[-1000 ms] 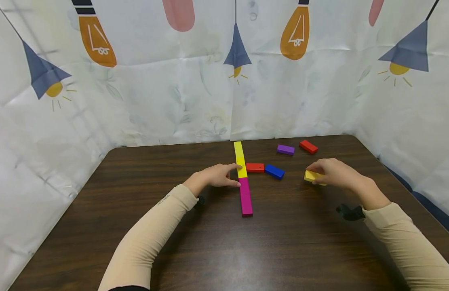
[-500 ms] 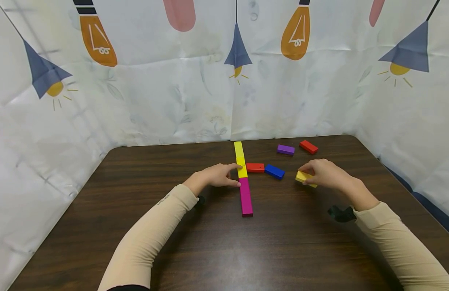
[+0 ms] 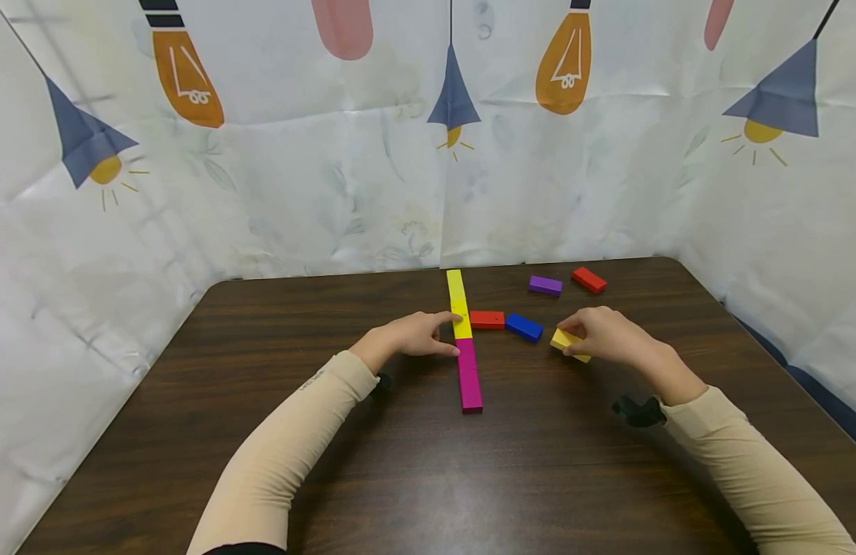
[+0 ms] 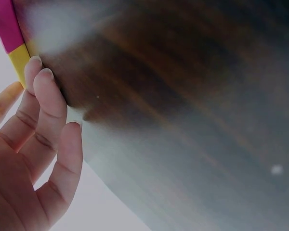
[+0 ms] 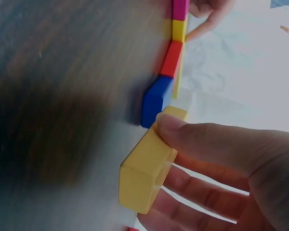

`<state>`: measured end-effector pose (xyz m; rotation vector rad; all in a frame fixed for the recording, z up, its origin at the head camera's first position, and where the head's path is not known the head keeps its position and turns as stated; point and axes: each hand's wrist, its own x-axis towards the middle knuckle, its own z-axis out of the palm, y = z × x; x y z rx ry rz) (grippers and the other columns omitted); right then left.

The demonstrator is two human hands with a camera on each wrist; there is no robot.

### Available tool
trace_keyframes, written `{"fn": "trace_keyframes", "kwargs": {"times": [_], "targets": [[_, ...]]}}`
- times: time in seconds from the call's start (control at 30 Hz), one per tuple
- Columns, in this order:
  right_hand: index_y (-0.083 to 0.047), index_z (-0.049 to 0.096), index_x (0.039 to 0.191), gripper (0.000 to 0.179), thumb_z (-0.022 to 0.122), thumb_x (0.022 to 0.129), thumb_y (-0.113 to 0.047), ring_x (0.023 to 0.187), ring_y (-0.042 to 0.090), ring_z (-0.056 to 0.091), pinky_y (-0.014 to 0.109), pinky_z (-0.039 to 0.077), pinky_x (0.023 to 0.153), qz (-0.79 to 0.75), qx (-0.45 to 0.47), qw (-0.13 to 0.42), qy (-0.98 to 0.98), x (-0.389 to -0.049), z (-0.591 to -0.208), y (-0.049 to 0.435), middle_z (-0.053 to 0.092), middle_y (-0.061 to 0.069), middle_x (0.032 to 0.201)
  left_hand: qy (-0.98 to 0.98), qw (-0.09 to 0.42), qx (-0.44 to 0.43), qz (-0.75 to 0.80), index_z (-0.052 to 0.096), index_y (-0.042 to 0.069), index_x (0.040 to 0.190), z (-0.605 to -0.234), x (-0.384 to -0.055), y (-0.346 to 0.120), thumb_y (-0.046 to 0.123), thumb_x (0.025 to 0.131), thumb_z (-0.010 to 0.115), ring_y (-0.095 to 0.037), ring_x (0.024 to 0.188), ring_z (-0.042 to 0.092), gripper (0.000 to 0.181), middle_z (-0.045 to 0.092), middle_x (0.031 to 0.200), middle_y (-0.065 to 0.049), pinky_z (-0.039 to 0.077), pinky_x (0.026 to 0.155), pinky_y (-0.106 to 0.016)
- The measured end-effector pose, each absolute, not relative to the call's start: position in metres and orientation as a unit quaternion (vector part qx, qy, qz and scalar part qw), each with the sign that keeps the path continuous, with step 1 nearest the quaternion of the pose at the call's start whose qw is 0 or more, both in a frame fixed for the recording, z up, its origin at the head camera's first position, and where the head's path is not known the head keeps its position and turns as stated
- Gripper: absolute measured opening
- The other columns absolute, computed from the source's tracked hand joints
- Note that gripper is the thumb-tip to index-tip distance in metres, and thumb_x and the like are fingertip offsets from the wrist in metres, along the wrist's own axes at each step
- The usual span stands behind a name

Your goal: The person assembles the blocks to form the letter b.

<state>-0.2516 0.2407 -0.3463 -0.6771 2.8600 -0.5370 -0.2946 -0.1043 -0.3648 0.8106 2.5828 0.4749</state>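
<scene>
Yellow blocks (image 3: 457, 290) and magenta blocks (image 3: 469, 378) lie end to end in a straight row on the dark wooden table. My left hand (image 3: 421, 334) rests against this row, its index finger on the yellow part and its thumb by the magenta part. A red block (image 3: 487, 320) extends right from the row, and a blue block (image 3: 524, 327) follows it at a slant. Just right of the blue block, my right hand (image 3: 604, 334) pinches a pale yellow block (image 5: 147, 159) between thumb and fingers. In the right wrist view the pale yellow block's far end overlaps the blue one.
Toward the back right lie a purple block (image 3: 545, 286) and another red block (image 3: 589, 280). A white patterned curtain (image 3: 330, 193) hangs behind the table (image 3: 372, 478) and along its sides.
My right hand has moved left with the pale yellow block, bringing it close to the blue block. The left hand and the row have stayed put.
</scene>
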Motion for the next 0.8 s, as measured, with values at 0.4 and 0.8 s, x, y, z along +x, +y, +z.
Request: {"fn": "trace_keyframes", "kwargs": {"times": [0.4, 0.8], "targets": [[0.008, 0.070, 0.123, 0.043, 0.080, 0.090, -0.018, 0.085, 0.021, 0.061, 0.038, 0.053, 0.074, -0.166, -0.216, 0.097, 0.957, -0.248, -0.350, 0.224, 0.073, 0.017, 0.111, 0.922, 0.192, 0.290, 0.171, 0.041, 0.016, 0.157, -0.368, -0.296, -0.105, 0.040, 0.097, 0.071, -0.021, 0.095, 0.059, 0.071, 0.064, 0.108, -0.008, 0.049, 0.085, -0.037], [0.009, 0.071, 0.121, 0.041, 0.080, 0.090, -0.017, 0.062, 0.013, 0.038, 0.029, 0.029, 0.058, -0.161, -0.200, 0.102, 0.961, -0.251, -0.353, 0.214, 0.046, -0.001, 0.072, 0.922, 0.192, 0.292, 0.168, 0.041, 0.016, 0.156, -0.366, -0.296, -0.104, 0.041, 0.097, 0.071, -0.019, 0.090, 0.059, 0.071, 0.063, 0.101, -0.006, 0.049, 0.081, -0.035]]}}
